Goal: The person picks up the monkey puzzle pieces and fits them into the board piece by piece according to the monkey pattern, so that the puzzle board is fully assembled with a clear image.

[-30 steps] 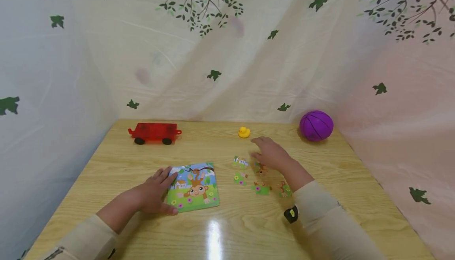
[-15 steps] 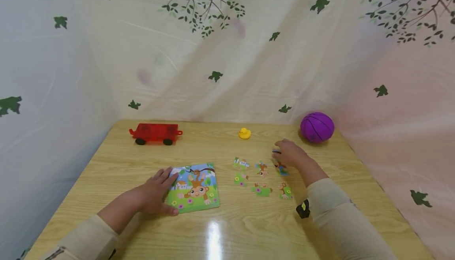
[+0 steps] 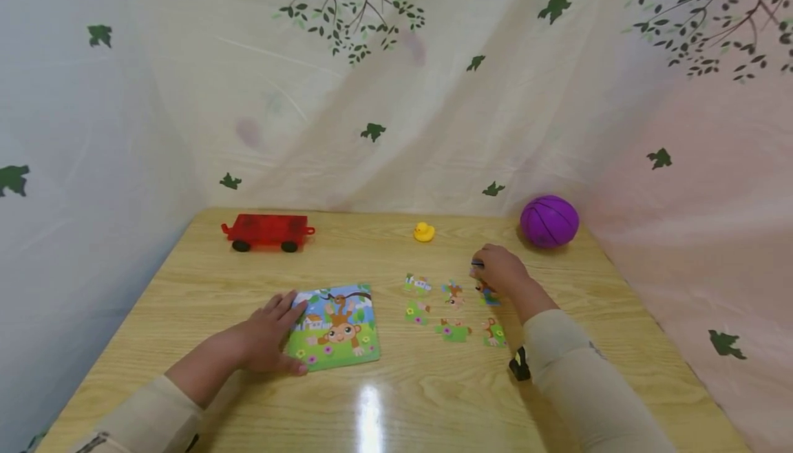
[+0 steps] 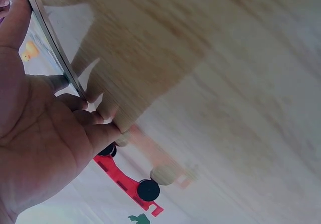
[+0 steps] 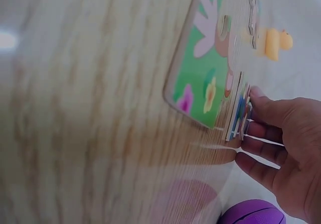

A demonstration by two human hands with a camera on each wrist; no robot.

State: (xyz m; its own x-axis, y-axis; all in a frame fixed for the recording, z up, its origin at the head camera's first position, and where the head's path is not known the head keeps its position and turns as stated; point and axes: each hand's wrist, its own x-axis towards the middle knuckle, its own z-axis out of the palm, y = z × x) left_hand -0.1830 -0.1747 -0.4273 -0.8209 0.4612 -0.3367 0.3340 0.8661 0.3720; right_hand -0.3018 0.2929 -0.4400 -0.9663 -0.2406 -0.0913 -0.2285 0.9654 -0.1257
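Observation:
A square puzzle board [image 3: 337, 329] with a monkey picture lies on the table. My left hand [image 3: 263, 336] rests along its left side, fingers spread, thumb at the near corner and a fingertip at the far corner. In the left wrist view, the fingers of my left hand [image 4: 55, 118] touch the board's edge and the tabletop. My right hand [image 3: 503, 272] pinches a puzzle piece [image 3: 477, 264] between thumb and fingers, low over the table. Just below it another piece [image 3: 487, 295] is partly covered. The right wrist view shows the right hand [image 5: 286, 138] at thin pieces [image 5: 239, 113] seen edge-on.
Several loose pieces lie right of the board, among them a green piece [image 3: 453, 330] and a monkey-hand piece [image 3: 494, 332]. Along the back stand a red toy wagon [image 3: 268, 231], a yellow duck [image 3: 424, 233] and a purple ball [image 3: 549, 222]. A printed cloth [image 3: 297, 129] hangs behind.
My right hand has moved right from above the middle pieces, its fingers now closed round a piece at the back right. The left hand stays at the board.

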